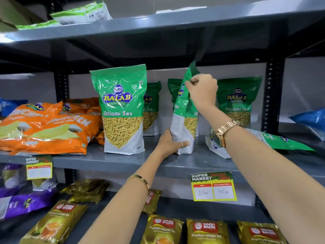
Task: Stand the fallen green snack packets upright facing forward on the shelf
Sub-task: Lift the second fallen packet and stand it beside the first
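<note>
A person stands at the grey metal shelf (112, 162) with both arms out. Between the hands is a tall green and white shiny snack packet (184, 110). It stands on its bottom, long way up and down, but it is turned sideways, so its thin edge faces the room and its front points off to the right. The next move looks like a twist to bring the front forward.

The left hand (171, 142) is low, wrapped around the white bottom of the packet, thumb in front. The right hand (202, 90) is high, fingers closed in a pinch on the green top. That arm reaches up and across, with a gold watch (224, 132) on the wrist.

Just left, another green packet with yellow sticks showing (122, 110) already stands facing forward. To the right, under the right arm, one more green and white packet lying flat (274, 140) waits. The right hand is nearer to it.
</note>
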The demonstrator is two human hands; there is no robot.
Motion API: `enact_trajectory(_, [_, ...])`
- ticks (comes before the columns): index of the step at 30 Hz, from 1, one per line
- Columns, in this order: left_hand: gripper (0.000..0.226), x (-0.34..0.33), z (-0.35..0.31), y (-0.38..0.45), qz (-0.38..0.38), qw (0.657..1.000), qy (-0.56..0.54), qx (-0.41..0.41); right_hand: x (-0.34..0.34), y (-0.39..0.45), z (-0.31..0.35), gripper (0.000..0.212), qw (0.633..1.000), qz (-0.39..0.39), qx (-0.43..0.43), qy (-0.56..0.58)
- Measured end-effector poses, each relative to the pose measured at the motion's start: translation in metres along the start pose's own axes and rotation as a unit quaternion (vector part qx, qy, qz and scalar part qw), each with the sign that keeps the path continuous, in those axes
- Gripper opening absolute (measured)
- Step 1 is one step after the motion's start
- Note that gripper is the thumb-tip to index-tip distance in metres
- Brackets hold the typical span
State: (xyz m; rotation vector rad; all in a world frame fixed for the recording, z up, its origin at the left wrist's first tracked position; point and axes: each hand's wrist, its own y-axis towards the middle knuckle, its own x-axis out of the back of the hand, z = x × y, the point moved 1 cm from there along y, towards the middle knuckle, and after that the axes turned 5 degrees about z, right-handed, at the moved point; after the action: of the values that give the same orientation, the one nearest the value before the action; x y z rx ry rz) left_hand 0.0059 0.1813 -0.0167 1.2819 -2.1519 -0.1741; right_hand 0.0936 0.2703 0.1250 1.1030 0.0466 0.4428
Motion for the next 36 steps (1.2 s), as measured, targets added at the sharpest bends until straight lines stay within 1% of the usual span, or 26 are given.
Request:
enact_trajectory(1, [0.074, 0.002, 0.001, -0.001, 0.005, 1.0, -0.011, 0.004, -0.002, -0.002, 0.003, 0.02, 0.999, 0.028, 0.004, 0.031])
enact_trajectory(3, [0.073, 0.003, 0.001, -0.002, 0.01, 0.999, -0.029, 0.012, -0.005, -0.004, 0.004, 0.025, 0.995, 0.068, -0.001, 0.079])
enact_trajectory(4, [0.074, 0.004, 0.0, -0.003, 0.012, 0.999, -0.037, 0.019, -0.006, -0.004, 0.002, 0.029, 0.994, 0.062, -0.007, 0.092])
enact_trajectory(6, [0.076, 0.005, -0.002, -0.003, 0.02, 0.998, -0.048, 0.029, -0.006, -0.004, -0.008, 0.035, 0.992, 0.014, -0.046, 0.115])
enact_trajectory(8, [0.075, 0.006, -0.004, -0.004, 0.029, 0.998, -0.05, 0.031, -0.007, -0.005, -0.028, 0.031, 0.981, -0.02, -0.125, 0.15])
enact_trajectory(9, [0.074, 0.006, -0.006, -0.004, 0.029, 0.998, -0.052, 0.034, -0.008, -0.008, -0.037, 0.033, 0.974, -0.018, -0.166, 0.153])
enact_trajectory(11, [0.071, 0.004, -0.009, -0.005, 0.007, 0.998, -0.043, 0.04, -0.015, -0.012, -0.06, 0.037, 0.958, 0.012, -0.243, 0.15])
enact_trajectory(12, [0.069, 0.001, -0.01, -0.008, -0.019, 0.999, -0.032, 0.038, -0.02, -0.013, -0.071, 0.038, 0.947, 0.035, -0.281, 0.153])
enact_trajectory(14, [0.067, -0.004, -0.01, -0.012, -0.074, 0.997, -0.007, 0.027, -0.031, -0.016, -0.086, 0.053, 0.91, 0.096, -0.361, 0.177])
enact_trajectory(15, [0.068, -0.007, -0.009, -0.014, -0.093, 0.995, 0.008, 0.022, -0.034, -0.018, -0.089, 0.058, 0.892, 0.12, -0.391, 0.19])
enact_trajectory(17, [0.069, -0.011, -0.007, -0.019, -0.106, 0.994, 0.037, 0.02, -0.042, -0.02, -0.092, 0.059, 0.869, 0.155, -0.421, 0.211])
enact_trajectory(20, [0.069, -0.01, -0.004, -0.023, -0.098, 0.994, 0.04, 0.038, -0.054, -0.027, -0.096, 0.053, 0.855, 0.207, -0.414, 0.235])
enact_trajectory(23, [0.067, -0.006, -0.003, -0.022, -0.085, 0.995, 0.04, 0.044, -0.061, -0.033, -0.1, 0.053, 0.856, 0.239, -0.391, 0.239])
enact_trajectory(26, [0.07, -0.005, -0.003, -0.02, -0.064, 0.995, 0.05, 0.059, -0.065, -0.037, -0.104, 0.062, 0.847, 0.253, -0.385, 0.267])
enact_trajectory(27, [0.069, -0.003, -0.003, -0.019, -0.061, 0.995, 0.057, 0.063, -0.066, -0.037, -0.106, 0.062, 0.844, 0.256, -0.386, 0.271])
enact_trajectory(30, [0.059, 0.006, 0.0, -0.014, -0.041, 0.995, 0.063, 0.068, -0.064, -0.037, -0.109, 0.059, 0.838, 0.27, -0.392, 0.266])
enact_trajectory(32, [0.052, 0.014, 0.003, -0.011, -0.012, 0.995, 0.054, 0.079, -0.057, -0.037, -0.11, 0.069, 0.84, 0.269, -0.399, 0.25])
enact_trajectory(33, [0.042, 0.018, 0.005, -0.009, -0.004, 0.996, 0.048, 0.081, -0.053, -0.037, -0.109, 0.073, 0.844, 0.266, -0.399, 0.239])
enact_trajectory(35, [0.011, 0.024, 0.009, -0.003, -0.013, 0.995, 0.037, 0.089, -0.047, -0.037, -0.106, 0.077, 0.852, 0.271, -0.392, 0.217])
enact_trajectory(36, [0.018, 0.025, 0.011, 0.0, -0.021, 0.995, 0.033, 0.095, -0.045, -0.039, -0.105, 0.078, 0.856, 0.276, -0.386, 0.206])
